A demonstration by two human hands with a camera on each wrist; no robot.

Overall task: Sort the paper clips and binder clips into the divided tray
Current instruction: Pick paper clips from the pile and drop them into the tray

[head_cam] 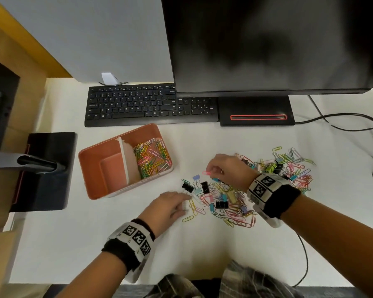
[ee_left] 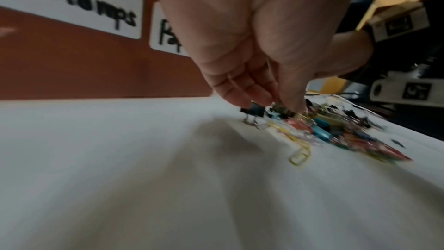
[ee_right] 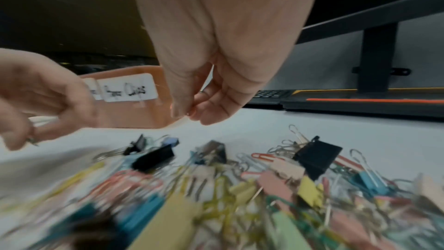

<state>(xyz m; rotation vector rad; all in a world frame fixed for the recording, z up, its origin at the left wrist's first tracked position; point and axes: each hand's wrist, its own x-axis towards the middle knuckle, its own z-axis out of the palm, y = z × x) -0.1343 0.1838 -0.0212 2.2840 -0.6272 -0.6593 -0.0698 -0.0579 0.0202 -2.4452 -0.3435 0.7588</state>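
Right hand [head_cam: 225, 168] grip pinches pink paper clip [head_cam: 206, 173], long axis left-right; left hand [head_cam: 170, 206] grip pinching white clip [head_cam: 185, 205] on tabletop [head_cam: 116, 244], orientation unclear.

Even, soft indoor light; wide-angle edge bending; heavy motion blur in wrist views.

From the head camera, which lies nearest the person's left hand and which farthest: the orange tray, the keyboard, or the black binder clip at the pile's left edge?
From the left hand:
1. Black binder clip, just beyond the fingertips.
2. Orange tray, farther left.
3. Keyboard, at the desk's back.
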